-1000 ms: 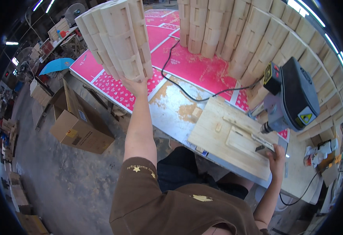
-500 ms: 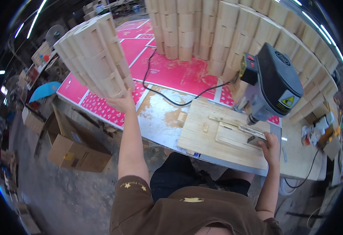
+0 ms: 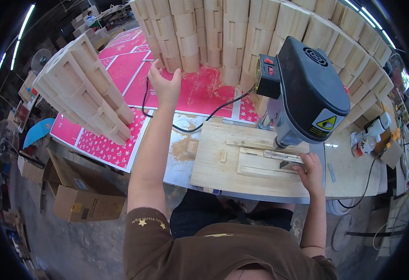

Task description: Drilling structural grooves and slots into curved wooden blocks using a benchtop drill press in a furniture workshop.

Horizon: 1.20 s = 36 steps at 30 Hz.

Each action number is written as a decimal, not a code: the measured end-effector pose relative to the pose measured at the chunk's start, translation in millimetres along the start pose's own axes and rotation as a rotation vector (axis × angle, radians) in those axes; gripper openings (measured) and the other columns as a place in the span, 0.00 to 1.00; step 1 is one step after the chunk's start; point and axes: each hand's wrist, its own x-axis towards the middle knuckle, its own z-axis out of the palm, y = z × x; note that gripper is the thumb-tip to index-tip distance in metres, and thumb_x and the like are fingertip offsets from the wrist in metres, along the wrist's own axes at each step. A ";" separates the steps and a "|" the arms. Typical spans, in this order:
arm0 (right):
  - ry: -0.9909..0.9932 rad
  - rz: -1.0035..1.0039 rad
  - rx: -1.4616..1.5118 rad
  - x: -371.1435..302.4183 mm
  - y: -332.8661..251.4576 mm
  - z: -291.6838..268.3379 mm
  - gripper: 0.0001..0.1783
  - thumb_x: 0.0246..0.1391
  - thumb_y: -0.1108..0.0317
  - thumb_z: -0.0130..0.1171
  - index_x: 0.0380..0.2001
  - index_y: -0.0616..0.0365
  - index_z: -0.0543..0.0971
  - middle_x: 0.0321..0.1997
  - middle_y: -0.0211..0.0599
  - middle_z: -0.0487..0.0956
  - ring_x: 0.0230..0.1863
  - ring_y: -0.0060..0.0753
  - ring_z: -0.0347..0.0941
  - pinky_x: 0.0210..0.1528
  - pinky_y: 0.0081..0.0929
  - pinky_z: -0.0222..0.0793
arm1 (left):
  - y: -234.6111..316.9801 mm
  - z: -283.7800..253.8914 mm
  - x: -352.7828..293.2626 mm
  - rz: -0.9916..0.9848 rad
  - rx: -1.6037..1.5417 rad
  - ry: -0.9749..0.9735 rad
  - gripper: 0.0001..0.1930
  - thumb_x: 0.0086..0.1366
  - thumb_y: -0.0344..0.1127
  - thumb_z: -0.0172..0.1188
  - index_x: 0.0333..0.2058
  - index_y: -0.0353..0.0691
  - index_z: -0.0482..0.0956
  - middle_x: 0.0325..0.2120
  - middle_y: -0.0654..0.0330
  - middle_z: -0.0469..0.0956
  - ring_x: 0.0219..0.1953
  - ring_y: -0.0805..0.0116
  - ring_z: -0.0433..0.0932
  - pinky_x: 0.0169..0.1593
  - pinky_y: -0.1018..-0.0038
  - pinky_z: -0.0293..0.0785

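My left hand (image 3: 166, 86) is raised over the pink-covered table, its fingers spread and holding nothing. Beyond its fingertips stand tall stacks of pale wooden cylinders (image 3: 185, 37) with notched sides. A separate cluster of stacked wooden cylinders (image 3: 85, 88) stands to the left of my forearm. At the right end of a wooden jig (image 3: 260, 170), my right hand (image 3: 312, 170) is closed around a small dark metal block (image 3: 289, 165); its fingers partly hide the block. A bench drill press (image 3: 314, 88) with a black housing stands above the jig, its chuck (image 3: 279, 142) just over the wooden strips.
The drill's black cable (image 3: 181, 128) loops across the table. A small wooden block (image 3: 223, 156) lies on the jig board, with sawdust (image 3: 181, 149) to its left. An open cardboard box (image 3: 87, 200) sits on the floor at left. Bottles (image 3: 368, 144) stand at the right.
My left hand has let go of the left cluster of cylinders and moved up and right toward the far stacks, fingers opening. My right hand stays at the jig's end. The whole view has shifted.
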 end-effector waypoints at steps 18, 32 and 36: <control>-0.004 0.224 -0.043 -54.2 45.0 20.1 0.33 0.39 0.60 0.70 0.49 0.63 0.73 0.50 0.49 0.74 0.53 0.53 0.67 0.57 0.39 0.58 | -128.7 149.9 52.6 -0.324 -0.002 -0.214 0.39 0.44 0.42 0.73 0.51 0.29 0.64 0.44 0.46 0.72 0.46 0.57 0.73 0.48 0.68 0.71; -0.116 0.162 -0.022 -45.1 49.4 27.2 0.20 0.40 0.77 0.54 0.42 0.59 0.76 0.46 0.51 0.76 0.51 0.56 0.69 0.52 0.44 0.63 | 94.3 166.4 187.0 0.108 -0.505 -0.199 0.33 0.49 0.45 0.69 0.48 0.30 0.68 0.35 0.53 0.76 0.39 0.63 0.75 0.45 0.70 0.71; 0.082 -0.053 -0.185 -11.5 25.1 20.3 0.14 0.30 0.75 0.58 0.28 0.57 0.77 0.33 0.44 0.76 0.38 0.56 0.70 0.38 0.45 0.65 | 163.4 178.2 238.0 0.152 -0.184 -0.335 0.40 0.45 0.52 0.70 0.48 0.27 0.67 0.41 0.47 0.75 0.44 0.59 0.76 0.48 0.70 0.72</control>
